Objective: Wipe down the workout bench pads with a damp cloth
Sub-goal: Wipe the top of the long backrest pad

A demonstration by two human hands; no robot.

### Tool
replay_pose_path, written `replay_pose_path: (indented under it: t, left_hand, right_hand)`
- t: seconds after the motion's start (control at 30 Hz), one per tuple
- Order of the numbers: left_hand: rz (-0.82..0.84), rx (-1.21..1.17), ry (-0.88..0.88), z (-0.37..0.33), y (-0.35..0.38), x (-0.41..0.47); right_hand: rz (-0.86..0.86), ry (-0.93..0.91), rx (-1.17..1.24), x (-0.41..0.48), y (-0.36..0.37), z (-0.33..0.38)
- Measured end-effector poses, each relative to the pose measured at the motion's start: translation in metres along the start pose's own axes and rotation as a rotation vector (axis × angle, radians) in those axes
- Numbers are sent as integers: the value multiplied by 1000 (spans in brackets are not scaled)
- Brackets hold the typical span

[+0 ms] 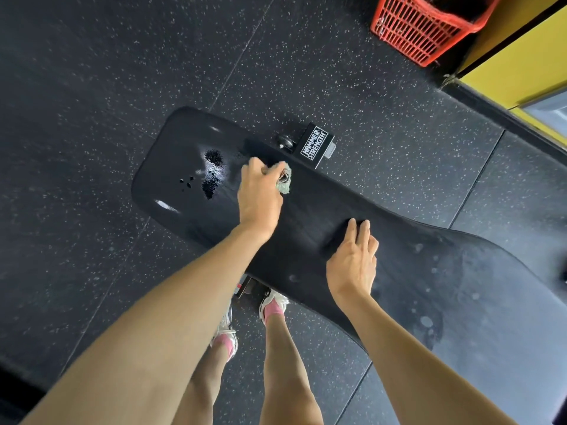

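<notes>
A long black bench pad (322, 216) runs from the centre left down to the lower right. My left hand (259, 194) is shut on a small pale green cloth (284, 182), pressing it onto the pad near its wide far end. Just left of the cloth are wet patches and small droplets (211, 176) shining on the pad. My right hand (352, 262) lies flat on the middle of the pad, fingers together, holding nothing. Faint dried smears (429, 305) mark the near part of the pad.
A black frame block labelled HAMMER STRENGTH (317, 143) sticks out beyond the pad's far side. A red plastic basket (420, 26) stands at the top right beside a yellow wall (515, 53). My feet in white shoes (273, 305) stand on speckled black rubber flooring (92, 118).
</notes>
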State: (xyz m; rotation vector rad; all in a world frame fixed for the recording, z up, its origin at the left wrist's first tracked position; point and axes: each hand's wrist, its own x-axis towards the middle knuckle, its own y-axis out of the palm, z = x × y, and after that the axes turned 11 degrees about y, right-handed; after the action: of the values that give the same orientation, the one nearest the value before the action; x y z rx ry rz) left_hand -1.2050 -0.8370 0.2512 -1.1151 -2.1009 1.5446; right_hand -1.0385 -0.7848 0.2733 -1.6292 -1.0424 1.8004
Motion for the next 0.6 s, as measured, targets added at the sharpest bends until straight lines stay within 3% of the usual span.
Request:
replay_pose_path:
  t: [0.03,0.07,0.13,0.2,0.27,0.37,0.4,0.43,0.53,0.57,0.6]
  left_hand:
    - [13,-76,1,-11,-1,-6]
    - [66,-145,111,-22,0,-13]
    - [368,-179,520,-36,-4,-20]
    - [418,-121,707,-23,-9,-10]
    - [339,-60,542,-4,-6,10]
    - [34,-56,-12,2,-11,8]
    - [15,-64,-54,-2,-10,0]
    - [65,-70,13,-7,-7,-8]
    - [278,-96,534,-7,-9,-18]
    - [302,-62,586,3,-15,-8]
    - [289,-17,525,12,-19,3]
  right_hand:
    - [-5,14,22,1,-1,0]
    - [-5,23,42,3,-2,0]
    - [5,22,72,4,-2,2]
    - [3,9,69,4,-3,3]
    - [-5,-4,43,4,-3,0]
    - [-28,0,39,6,-2,-1]
    - [-38,-1,38,6,-1,1]
    - [-43,-2,36,6,0,5]
    - [-33,-17,45,7,-1,14]
    - [-32,-35,37,7,-1,16]
    - [-32,-56,25,7,-1,18]
